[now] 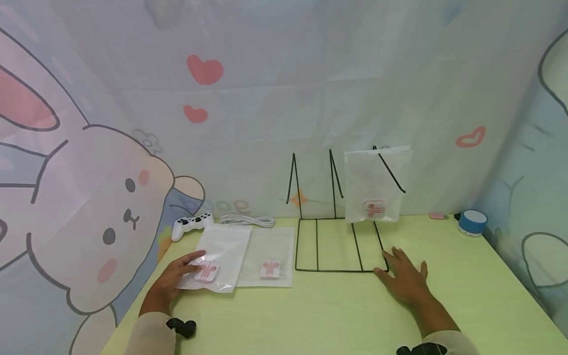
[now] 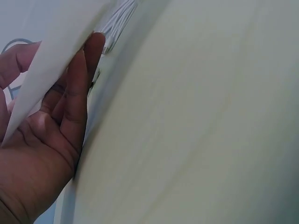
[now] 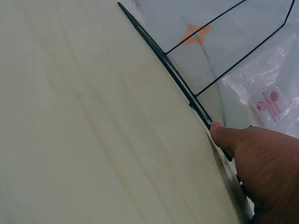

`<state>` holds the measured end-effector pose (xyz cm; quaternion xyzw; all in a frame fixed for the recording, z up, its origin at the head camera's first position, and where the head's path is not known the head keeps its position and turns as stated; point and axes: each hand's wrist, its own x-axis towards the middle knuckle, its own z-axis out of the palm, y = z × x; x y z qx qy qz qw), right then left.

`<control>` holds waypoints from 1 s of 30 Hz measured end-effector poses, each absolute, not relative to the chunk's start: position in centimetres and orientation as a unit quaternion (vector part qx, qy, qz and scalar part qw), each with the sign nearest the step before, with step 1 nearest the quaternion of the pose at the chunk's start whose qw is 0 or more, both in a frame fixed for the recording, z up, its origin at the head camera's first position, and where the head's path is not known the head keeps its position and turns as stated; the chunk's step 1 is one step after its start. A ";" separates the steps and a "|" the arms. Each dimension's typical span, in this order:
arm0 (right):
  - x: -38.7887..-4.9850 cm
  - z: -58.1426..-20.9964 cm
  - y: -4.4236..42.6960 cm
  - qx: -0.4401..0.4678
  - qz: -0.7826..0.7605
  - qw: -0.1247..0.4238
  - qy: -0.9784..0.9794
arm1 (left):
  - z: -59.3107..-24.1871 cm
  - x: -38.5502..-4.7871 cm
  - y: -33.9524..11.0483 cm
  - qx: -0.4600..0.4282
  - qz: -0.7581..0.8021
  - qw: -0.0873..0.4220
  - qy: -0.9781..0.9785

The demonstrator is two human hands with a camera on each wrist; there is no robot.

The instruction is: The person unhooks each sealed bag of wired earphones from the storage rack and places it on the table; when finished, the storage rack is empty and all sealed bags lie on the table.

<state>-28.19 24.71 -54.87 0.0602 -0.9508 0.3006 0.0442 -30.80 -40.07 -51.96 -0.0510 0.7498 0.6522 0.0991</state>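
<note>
- Two hands busy: left hand [image 1: 173, 277] pinches held bag [image 1: 227, 249]; right hand [image 1: 406, 280] has fingers spread, thumb on near corner of rack [image 1: 337, 270].
- Step, likely: picking up held bag, steadying rack; next move seems to call for firm pinch, clean lift.
- Flat bag [image 1: 269, 244]: right of left hand.
- Beyond left hand: controller [image 1: 192, 225], cable [image 1: 248, 221].
- Beyond right hand: hung bag [image 1: 360, 182] on rack.

L hand [image 1: 170, 278] pinching, R hand [image 1: 406, 281] spread; L arm [image 1: 151, 335] & R arm [image 1: 437, 315] both reach fwd.
L: thumb opp. fingers. R: back of hand up, thumb out twd L side, index fwd, little finger splayed apart.
</note>
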 end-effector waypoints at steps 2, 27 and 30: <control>-28.1 -54.9 24.7 0.060 0.300 0.044 -0.951 | -52.0 -30.8 -40.3 -0.055 0.656 0.098 0.746; -28.2 -54.9 24.8 0.064 0.301 0.053 -0.950 | -50.3 -30.7 -40.0 -0.046 0.507 0.091 0.856; -28.2 -55.1 24.9 0.061 0.301 0.049 -0.950 | -49.8 -30.6 -39.8 -0.041 0.478 0.085 0.873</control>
